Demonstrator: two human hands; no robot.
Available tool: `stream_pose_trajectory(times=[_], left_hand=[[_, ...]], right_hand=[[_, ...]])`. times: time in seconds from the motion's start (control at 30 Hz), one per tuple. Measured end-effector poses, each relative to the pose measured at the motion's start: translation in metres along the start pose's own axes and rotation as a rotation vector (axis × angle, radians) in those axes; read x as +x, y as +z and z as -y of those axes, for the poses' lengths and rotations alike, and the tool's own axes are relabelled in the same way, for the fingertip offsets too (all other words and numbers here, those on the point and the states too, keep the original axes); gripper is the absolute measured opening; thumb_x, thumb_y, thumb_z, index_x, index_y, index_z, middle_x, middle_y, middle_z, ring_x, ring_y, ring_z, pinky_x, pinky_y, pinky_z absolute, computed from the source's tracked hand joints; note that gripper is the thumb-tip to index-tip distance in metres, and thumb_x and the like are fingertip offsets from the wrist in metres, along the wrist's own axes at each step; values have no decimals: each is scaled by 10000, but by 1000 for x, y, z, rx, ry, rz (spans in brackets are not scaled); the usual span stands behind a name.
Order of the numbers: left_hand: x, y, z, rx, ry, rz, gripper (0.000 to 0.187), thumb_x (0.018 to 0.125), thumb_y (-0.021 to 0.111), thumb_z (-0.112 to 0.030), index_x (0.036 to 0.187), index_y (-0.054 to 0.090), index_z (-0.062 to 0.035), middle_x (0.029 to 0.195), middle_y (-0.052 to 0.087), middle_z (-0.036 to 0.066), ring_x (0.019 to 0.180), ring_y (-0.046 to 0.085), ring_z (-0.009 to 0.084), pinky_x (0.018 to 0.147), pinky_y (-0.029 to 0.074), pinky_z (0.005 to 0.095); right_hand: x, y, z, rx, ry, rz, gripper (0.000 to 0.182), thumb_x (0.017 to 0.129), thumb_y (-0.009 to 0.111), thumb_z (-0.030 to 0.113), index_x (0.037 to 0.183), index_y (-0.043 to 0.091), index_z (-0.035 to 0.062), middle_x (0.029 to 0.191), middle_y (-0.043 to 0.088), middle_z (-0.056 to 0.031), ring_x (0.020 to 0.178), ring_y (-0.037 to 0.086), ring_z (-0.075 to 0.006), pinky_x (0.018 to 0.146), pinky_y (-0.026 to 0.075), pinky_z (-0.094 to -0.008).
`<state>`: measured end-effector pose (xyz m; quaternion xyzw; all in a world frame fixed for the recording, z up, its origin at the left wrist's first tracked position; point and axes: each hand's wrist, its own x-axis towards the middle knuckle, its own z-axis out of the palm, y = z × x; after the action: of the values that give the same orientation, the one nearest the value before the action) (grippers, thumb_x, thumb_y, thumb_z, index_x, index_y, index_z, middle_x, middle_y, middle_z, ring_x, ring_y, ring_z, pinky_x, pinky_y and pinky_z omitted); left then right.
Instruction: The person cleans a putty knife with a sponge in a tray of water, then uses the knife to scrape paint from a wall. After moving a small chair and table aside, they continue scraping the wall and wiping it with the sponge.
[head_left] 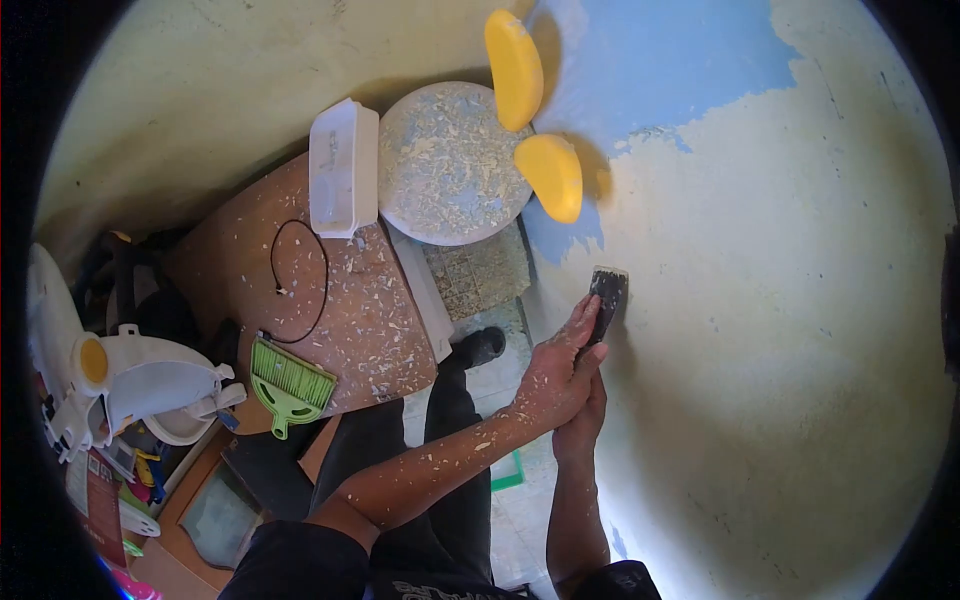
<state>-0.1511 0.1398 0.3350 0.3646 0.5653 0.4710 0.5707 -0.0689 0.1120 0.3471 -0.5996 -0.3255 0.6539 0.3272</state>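
Both my hands are on a dark scraper (608,292), whose pale edge lies against the cream painted wall (730,290). My left hand (555,380) reaches from the left with its fingers along the scraper's body, and paint flakes stick to its skin. Below and partly behind it, my right hand (583,415) is closed round the lower end, which the hands hide. Above the scraper, a blue patch (660,70) with a ragged edge shows on the wall. Two yellow curved pieces (516,70) stand out from the wall beside that patch.
A round stool top (450,165) is covered in paint flakes. Beside it, a white plastic container (340,170) stands on a brown table (370,340) with a black cable (327,285) and a green dustpan (290,385). White plastic items (150,375) are at the left.
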Motion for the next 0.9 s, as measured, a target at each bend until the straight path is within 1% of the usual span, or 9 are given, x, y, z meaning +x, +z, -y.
stream_pose_trajectory(times=[0.13, 0.2, 0.27, 0.33, 0.4, 0.5, 0.6, 0.63, 0.9], left_hand=[[0, 5, -2, -40, -6, -7, 507, 874, 485, -74, 1347, 326, 16, 1384, 316, 248, 1250, 353, 385, 1028, 330, 379], [1, 9, 2, -29, 4, -26, 505, 868, 510, -77, 1333, 347, 32, 1347, 367, 257, 1251, 385, 326, 1009, 338, 322], [5, 7, 0, -51, -6, -29, 507, 863, 511, -68, 1333, 348, 30, 1340, 373, 258, 1247, 390, 324, 1007, 341, 319], [12, 4, -2, -73, -15, -31, 510, 858, 512, -58, 1333, 350, 29, 1332, 379, 259, 1242, 395, 323, 1004, 343, 316], [17, 3, -4, -53, 44, -63, 527, 846, 493, -36, 1341, 320, 26, 1313, 361, 282, 1193, 387, 415, 999, 367, 390], [17, -4, -11, -141, -87, -4, 515, 858, 505, -49, 1340, 339, 25, 1336, 375, 263, 1248, 392, 323, 1015, 333, 326], [4, 4, 0, -41, 72, -26, 515, 858, 500, -45, 1343, 338, 22, 1355, 346, 269, 1271, 359, 329, 1031, 318, 346], [4, 4, -6, -95, 63, -21, 504, 860, 484, -66, 1337, 344, 19, 1352, 353, 264, 1297, 290, 374, 1065, 280, 403], [10, 0, -5, -3, 62, -5, 521, 865, 487, -75, 1349, 321, 21, 1366, 330, 264, 1286, 299, 376, 1056, 292, 385]], right_hand=[[3, -5, -4, -27, -53, -12, 503, 975, 351, 299, 1347, 307, -37, 1275, 441, -105, 1141, 466, -167, 946, 381, -285], [3, -3, -5, -57, -92, -36, 509, 975, 347, 304, 1344, 307, -44, 1266, 444, -109, 1132, 471, -168, 938, 385, -283], [5, 1, -3, 49, -102, -87, 479, 945, 440, 279, 1277, 393, -62, 1191, 517, -95, 1075, 508, -160, 908, 403, -268], [10, 0, -1, 16, -67, -75, 494, 959, 393, 290, 1306, 359, -60, 1212, 492, -104, 1085, 501, -165, 912, 399, -273], [12, 0, -3, -17, -34, -66, 509, 973, 346, 301, 1334, 326, -58, 1234, 467, -112, 1095, 494, -171, 917, 394, -279], [14, 0, -5, -76, -67, -72, 481, 974, 344, 297, 1300, 374, -57, 1175, 502, -100, 1043, 519, -166, 875, 416, -282], [20, 5, -2, -84, -106, -113, 457, 958, 376, 283, 1263, 411, -57, 1160, 519, -105, 1027, 529, -169, 868, 422, -281], [22, 7, -1, -88, -116, -127, 450, 953, 386, 278, 1250, 424, -57, 1155, 524, -106, 1022, 532, -170, 865, 423, -281], [11, 13, 1, -236, -181, -200, 419, 924, 446, 261, 1197, 477, -55, 1129, 553, -112, 995, 549, -176, 847, 433, -280]])
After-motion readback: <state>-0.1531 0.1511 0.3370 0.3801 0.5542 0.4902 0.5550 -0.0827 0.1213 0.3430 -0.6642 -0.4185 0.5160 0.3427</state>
